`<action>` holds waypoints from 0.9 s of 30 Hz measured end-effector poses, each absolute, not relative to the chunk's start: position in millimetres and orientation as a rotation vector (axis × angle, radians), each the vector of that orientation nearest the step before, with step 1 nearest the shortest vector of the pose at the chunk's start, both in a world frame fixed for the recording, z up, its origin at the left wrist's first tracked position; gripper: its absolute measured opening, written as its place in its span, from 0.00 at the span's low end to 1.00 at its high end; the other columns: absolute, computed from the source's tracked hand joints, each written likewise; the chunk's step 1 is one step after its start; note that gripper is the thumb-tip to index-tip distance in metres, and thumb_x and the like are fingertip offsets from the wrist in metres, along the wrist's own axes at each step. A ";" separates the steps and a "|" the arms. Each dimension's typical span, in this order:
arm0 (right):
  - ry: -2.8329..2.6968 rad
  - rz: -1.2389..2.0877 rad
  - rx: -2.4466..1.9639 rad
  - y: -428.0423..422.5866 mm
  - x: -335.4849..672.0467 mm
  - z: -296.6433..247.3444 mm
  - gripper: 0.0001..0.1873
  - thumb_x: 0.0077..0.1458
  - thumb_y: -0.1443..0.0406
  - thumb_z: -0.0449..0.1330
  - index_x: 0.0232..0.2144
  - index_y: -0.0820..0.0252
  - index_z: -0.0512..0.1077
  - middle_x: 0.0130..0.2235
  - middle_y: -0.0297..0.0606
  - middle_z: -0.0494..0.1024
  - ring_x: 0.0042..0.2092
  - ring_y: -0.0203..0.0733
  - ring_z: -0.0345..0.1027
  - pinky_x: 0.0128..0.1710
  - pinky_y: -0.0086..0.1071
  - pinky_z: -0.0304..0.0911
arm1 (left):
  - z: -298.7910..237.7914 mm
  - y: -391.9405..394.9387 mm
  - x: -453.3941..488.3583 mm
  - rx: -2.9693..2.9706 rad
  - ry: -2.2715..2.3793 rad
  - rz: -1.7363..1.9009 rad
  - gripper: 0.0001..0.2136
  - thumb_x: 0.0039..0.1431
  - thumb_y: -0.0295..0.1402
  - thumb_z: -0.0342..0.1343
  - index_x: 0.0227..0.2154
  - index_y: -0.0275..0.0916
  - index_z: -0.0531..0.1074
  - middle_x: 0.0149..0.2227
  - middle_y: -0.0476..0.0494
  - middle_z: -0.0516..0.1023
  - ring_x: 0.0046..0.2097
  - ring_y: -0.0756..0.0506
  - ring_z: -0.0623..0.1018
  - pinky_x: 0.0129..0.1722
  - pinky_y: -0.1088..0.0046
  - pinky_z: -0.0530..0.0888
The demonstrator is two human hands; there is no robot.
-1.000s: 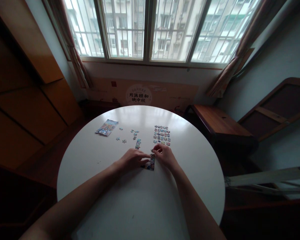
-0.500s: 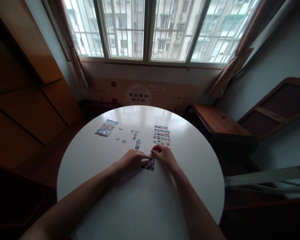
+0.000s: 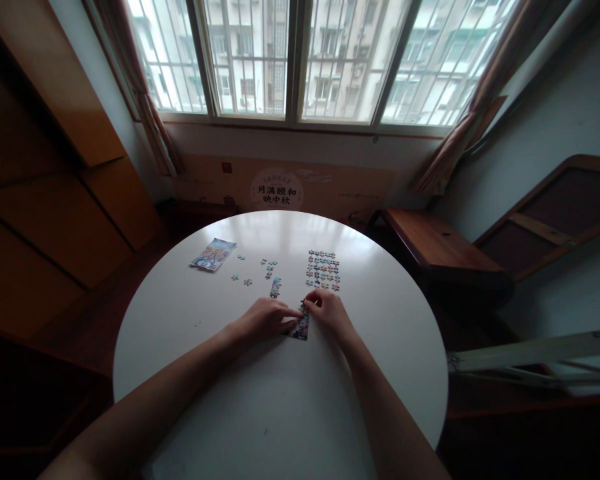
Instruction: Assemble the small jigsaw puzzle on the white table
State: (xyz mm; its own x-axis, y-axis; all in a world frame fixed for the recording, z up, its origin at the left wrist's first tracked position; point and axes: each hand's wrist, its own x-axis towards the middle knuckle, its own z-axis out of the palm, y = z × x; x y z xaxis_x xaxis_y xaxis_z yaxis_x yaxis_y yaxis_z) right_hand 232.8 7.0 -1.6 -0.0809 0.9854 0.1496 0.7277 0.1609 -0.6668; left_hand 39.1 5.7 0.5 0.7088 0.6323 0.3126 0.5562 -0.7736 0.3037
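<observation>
A small joined block of jigsaw puzzle [image 3: 302,328] lies on the white table in front of me, partly covered by my fingers. My left hand [image 3: 266,317] rests at its left side, the index finger stretched out onto the block; that hand is open. At the block's upper right edge, my right hand [image 3: 326,308] pinches a puzzle piece [image 3: 303,305] between thumb and finger. The fingertips hide most of that piece. Just beyond my left hand lies a short joined strip of puzzle [image 3: 275,288].
Loose puzzle pieces [image 3: 248,282] are scattered at the middle left. Rows of pieces [image 3: 323,268] sit beyond my right hand. A colourful picture sheet [image 3: 214,255] lies at the far left of the round white table [image 3: 180,373]. A wooden bench [image 3: 440,240] stands to the right.
</observation>
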 end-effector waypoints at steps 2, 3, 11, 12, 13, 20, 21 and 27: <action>-1.871 0.564 -1.642 6.6 232.8 -1.6 0.06 0.49 0.66 0.57 0.28 0.60 0.75 0.30 0.37 0.77 0.32 0.37 0.68 0.33 0.28 0.60 | 0.1 5.9 39.1 2.723 0.959 0.606 0.11 0.57 0.36 0.53 0.41 0.50 0.77 0.27 0.49 0.79 0.26 0.52 0.74 0.26 0.79 0.63; -1.871 0.557 -1.653 6.5 232.9 -1.6 0.06 0.49 0.66 0.57 0.28 0.60 0.75 0.30 0.37 0.77 0.32 0.37 0.68 0.33 0.28 0.59 | 0.0 6.0 39.1 2.721 0.959 0.607 0.10 0.57 0.36 0.53 0.41 0.50 0.77 0.27 0.49 0.79 0.25 0.52 0.73 0.26 0.80 0.63; -1.878 0.539 -1.688 6.9 233.2 -3.5 0.07 0.49 0.65 0.58 0.28 0.61 0.76 0.29 0.38 0.76 0.32 0.37 0.67 0.32 0.28 0.58 | -0.4 6.3 38.6 2.714 0.961 0.585 0.11 0.59 0.37 0.52 0.42 0.50 0.76 0.28 0.49 0.79 0.27 0.53 0.74 0.28 0.80 0.64; -1.876 0.534 -1.691 6.8 233.1 -3.5 0.07 0.49 0.65 0.58 0.28 0.61 0.76 0.29 0.38 0.76 0.32 0.37 0.67 0.32 0.28 0.58 | -0.1 6.2 38.5 2.712 0.963 0.585 0.11 0.59 0.37 0.52 0.42 0.50 0.76 0.28 0.49 0.79 0.27 0.53 0.74 0.28 0.80 0.64; -1.875 0.530 -1.695 6.7 233.0 -3.5 0.07 0.49 0.65 0.58 0.28 0.60 0.76 0.29 0.38 0.76 0.32 0.37 0.67 0.32 0.28 0.57 | 0.3 6.1 38.5 2.709 0.964 0.583 0.11 0.59 0.38 0.52 0.42 0.50 0.76 0.28 0.49 0.79 0.26 0.53 0.74 0.27 0.81 0.63; -1.873 0.523 -1.711 5.7 232.1 -1.6 0.07 0.48 0.65 0.58 0.28 0.60 0.76 0.29 0.38 0.77 0.32 0.37 0.68 0.32 0.28 0.58 | 3.7 4.8 38.0 2.688 0.960 0.572 0.11 0.59 0.37 0.52 0.42 0.50 0.76 0.28 0.49 0.79 0.26 0.53 0.73 0.27 0.80 0.62; -1.874 0.525 -1.710 5.8 232.1 -1.8 0.07 0.48 0.65 0.58 0.28 0.60 0.76 0.29 0.38 0.77 0.32 0.37 0.68 0.32 0.28 0.58 | 3.7 4.7 38.1 2.683 0.963 0.573 0.11 0.58 0.37 0.52 0.42 0.49 0.77 0.28 0.49 0.79 0.26 0.53 0.73 0.27 0.80 0.63; -1.867 0.527 -1.704 8.0 232.9 -5.4 0.07 0.48 0.65 0.59 0.27 0.60 0.76 0.29 0.38 0.77 0.32 0.37 0.68 0.33 0.28 0.58 | 2.8 4.7 38.3 2.660 0.977 0.590 0.11 0.59 0.38 0.52 0.41 0.49 0.77 0.28 0.49 0.79 0.25 0.53 0.73 0.26 0.80 0.62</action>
State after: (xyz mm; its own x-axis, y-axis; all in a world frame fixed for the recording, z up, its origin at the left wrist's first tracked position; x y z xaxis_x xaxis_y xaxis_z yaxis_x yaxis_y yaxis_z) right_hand 232.9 8.0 -5.4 -0.0429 0.9899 0.1349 0.7737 0.1183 -0.6225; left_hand 38.3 4.7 2.8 0.6935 0.6611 0.2865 0.5613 -0.7450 0.3605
